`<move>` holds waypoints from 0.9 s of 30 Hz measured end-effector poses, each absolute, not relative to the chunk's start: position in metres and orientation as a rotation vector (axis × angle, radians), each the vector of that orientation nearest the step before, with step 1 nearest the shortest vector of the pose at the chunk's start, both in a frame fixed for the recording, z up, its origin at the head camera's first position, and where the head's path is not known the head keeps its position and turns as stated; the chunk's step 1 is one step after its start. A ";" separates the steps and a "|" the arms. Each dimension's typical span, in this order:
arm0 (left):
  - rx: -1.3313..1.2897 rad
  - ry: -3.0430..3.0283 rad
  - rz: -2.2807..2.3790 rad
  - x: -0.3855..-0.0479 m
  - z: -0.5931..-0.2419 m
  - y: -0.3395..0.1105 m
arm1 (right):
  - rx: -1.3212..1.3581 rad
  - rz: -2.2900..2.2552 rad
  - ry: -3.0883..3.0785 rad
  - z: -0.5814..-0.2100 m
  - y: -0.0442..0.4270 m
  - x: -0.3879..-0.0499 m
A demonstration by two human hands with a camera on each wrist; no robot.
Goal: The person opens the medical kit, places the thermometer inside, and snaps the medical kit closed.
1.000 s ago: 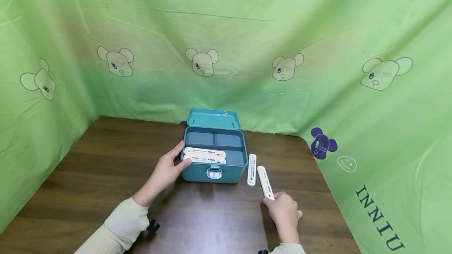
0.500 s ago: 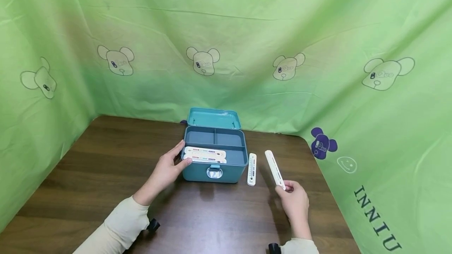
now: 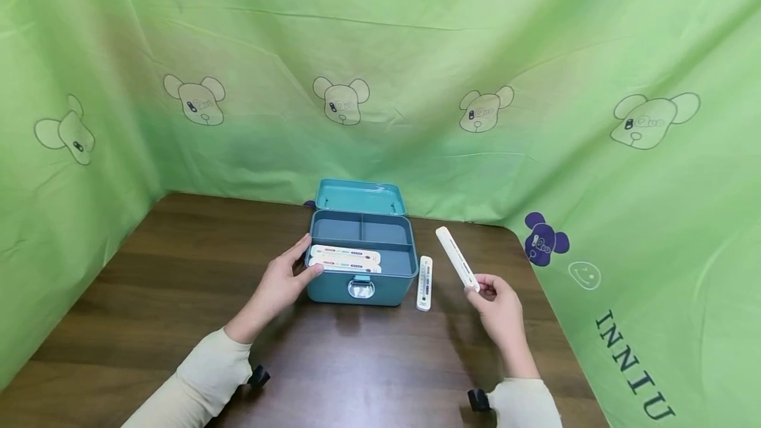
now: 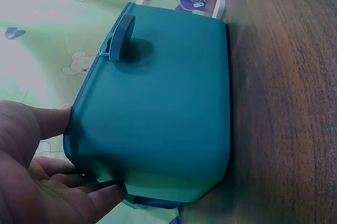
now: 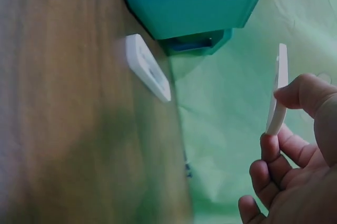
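"Green cloth (image 3: 392, 32) with printed bear heads surrounds the brown table (image 3: 357, 362). Where's the box?"

"Teal box (image 3: 357, 290): centre of the frame, lid (image 3: 361, 195) open, two white thermometers (image 3: 347, 261) in the front compartment. Thumb and fingers of the left hand (image 3: 279, 288) grip its left front corner."

"And the right hand (image 3: 501, 309)?"

"Right of centre, pinching a tilted thermometer (image 3: 457, 259) above the table. Another thermometer (image 3: 425, 283) lies just beside the box, on its right."
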State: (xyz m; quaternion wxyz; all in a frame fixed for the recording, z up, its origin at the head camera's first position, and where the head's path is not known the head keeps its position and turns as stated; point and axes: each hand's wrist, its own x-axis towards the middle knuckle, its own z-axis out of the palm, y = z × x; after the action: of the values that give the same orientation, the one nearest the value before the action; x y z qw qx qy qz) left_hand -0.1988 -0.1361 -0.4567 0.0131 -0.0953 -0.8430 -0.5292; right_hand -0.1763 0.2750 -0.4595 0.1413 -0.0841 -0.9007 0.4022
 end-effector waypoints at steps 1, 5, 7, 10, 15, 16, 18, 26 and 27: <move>-0.297 -2.624 -1.649 -0.199 -0.457 -0.136 | -0.206 1.150 -2.611 -0.456 0.276 -0.179; -0.295 -2.615 -1.655 -0.199 -0.458 -0.135 | -0.044 1.103 -2.646 -0.443 0.278 -0.188; -0.297 -2.615 -1.654 -0.199 -0.458 -0.136 | 0.039 1.077 -2.653 -0.438 0.278 -0.192; -0.293 -2.614 -1.656 -0.199 -0.458 -0.135 | 0.138 1.044 -2.659 -0.432 0.278 -0.196; -0.305 -2.618 -1.646 -0.199 -0.457 -0.135 | 0.282 0.983 -2.652 -0.426 0.277 -0.203; -0.310 -2.620 -1.646 -0.198 -0.456 -0.134 | 0.311 0.964 -2.649 -0.426 0.277 -0.205; -0.320 -2.622 -1.643 -0.199 -0.456 -0.134 | 0.379 0.936 -2.637 -0.424 0.277 -0.208; -0.309 -2.621 -1.628 -0.199 -0.457 -0.136 | 0.587 0.841 -2.636 -0.411 0.270 -0.227; -0.304 -2.621 -1.628 -0.199 -0.457 -0.137 | 0.603 0.839 -2.645 -0.409 0.269 -0.229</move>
State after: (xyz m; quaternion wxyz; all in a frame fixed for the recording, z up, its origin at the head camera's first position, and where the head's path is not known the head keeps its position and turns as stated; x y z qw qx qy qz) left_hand -0.1991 -0.1366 -0.4568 0.0205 -0.0980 -0.8452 -0.5249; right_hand -0.2288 0.2689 -0.4088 0.1504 0.2100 -0.9208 0.2922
